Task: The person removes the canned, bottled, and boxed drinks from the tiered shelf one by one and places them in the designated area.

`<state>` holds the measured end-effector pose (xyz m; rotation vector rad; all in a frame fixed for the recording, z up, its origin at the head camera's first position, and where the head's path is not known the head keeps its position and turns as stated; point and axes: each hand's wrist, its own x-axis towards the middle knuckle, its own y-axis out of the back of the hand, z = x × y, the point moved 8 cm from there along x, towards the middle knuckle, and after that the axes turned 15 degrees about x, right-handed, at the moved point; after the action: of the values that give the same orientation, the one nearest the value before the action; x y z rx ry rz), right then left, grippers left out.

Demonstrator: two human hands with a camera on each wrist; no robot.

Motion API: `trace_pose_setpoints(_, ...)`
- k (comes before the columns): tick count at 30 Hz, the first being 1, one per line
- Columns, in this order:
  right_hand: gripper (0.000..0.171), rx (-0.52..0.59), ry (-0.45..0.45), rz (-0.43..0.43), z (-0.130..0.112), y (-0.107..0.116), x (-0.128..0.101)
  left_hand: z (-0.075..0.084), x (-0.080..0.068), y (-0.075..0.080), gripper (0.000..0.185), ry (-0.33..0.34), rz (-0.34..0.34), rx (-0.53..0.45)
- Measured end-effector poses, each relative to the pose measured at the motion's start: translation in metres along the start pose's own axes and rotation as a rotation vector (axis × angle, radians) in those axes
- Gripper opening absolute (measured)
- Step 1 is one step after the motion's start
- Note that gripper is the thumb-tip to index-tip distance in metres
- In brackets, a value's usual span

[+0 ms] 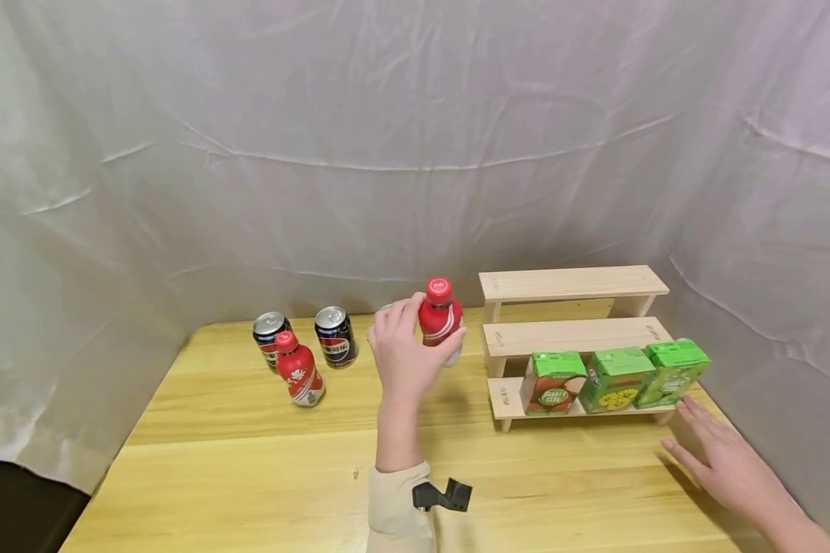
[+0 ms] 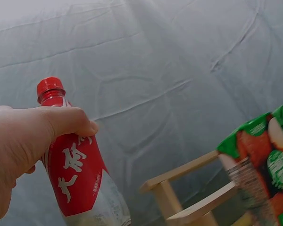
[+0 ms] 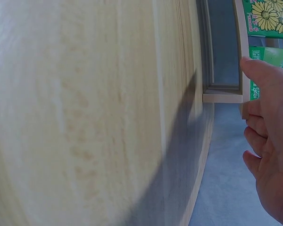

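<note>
My left hand [image 1: 406, 349] grips a red-capped plastic drink bottle [image 1: 439, 316] around its upper part, thumb across the label in the left wrist view. The bottle [image 2: 78, 174] has a red label with white characters and is held left of a three-step wooden shelf [image 1: 572, 336]. On the lowest step stand three green drink cartons, a brownish one [image 1: 553, 384], one with yellow flowers [image 1: 615, 379] and an all-green one [image 1: 672, 372]. Beside the shelf's front right corner, my right hand [image 1: 722, 461] has its fingers extended and holds nothing; whether it touches the shelf is unclear.
Two dark cola cans [image 1: 336, 336] stand at the back left of the wooden table [image 1: 270, 484]. Another red bottle [image 1: 300, 370] stands in front of the left can. Part of a silvery round top shows behind my left hand. Grey cloth [image 1: 401, 153] surrounds the table's back and sides.
</note>
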<state>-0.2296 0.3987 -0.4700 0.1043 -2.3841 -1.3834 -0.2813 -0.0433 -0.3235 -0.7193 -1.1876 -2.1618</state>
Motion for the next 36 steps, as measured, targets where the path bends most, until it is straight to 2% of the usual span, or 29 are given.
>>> trace_pose_setpoints(12,0.072,0.006,-0.012,-0.005,0.003,0.001,-0.001,-0.036,-0.003,0.008,0.059,0.023,-0.017,0.031)
trace_pose_setpoints(23,0.072,-0.001,0.002,-0.001,0.003,0.001,0.001,-0.074,-0.008,0.011,0.061,0.130,-0.065,0.125)
trace_pose_setpoints(36,0.072,-0.002,0.005,-0.012,0.002,0.000,0.000,-0.104,-0.020,0.008,0.065,0.232,-0.118,0.156)
